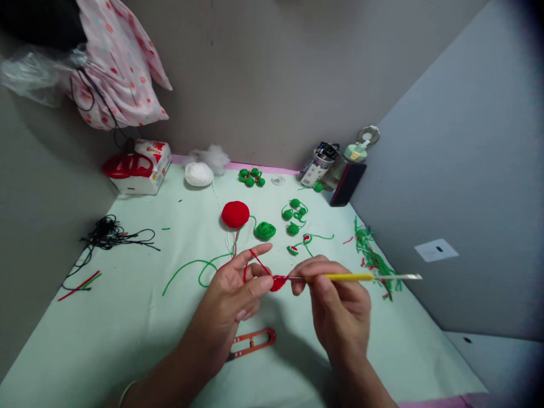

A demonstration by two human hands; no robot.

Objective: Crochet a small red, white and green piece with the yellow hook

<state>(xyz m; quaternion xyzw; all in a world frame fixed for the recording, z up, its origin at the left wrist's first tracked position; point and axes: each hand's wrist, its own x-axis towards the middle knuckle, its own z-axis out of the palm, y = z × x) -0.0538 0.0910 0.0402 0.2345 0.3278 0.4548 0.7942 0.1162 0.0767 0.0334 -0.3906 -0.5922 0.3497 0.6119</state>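
My left hand pinches a small red crochet piece between thumb and fingers. Red yarn loops over its raised index finger and leads back toward a red yarn ball. In my right hand is a crochet hook with a yellow handle, held level like a pen. Its left tip meets the red piece, and the other metal end points right. Orange thread snips lie below my left hand, partly hidden by the wrist. A green yarn ball sits just beyond the hands.
Small green crocheted balls lie beyond my right hand, others at the back. Green and red yarn scraps edge the right side; black cord lies left. A white yarn ball, a tissue box and a phone stand near the walls.
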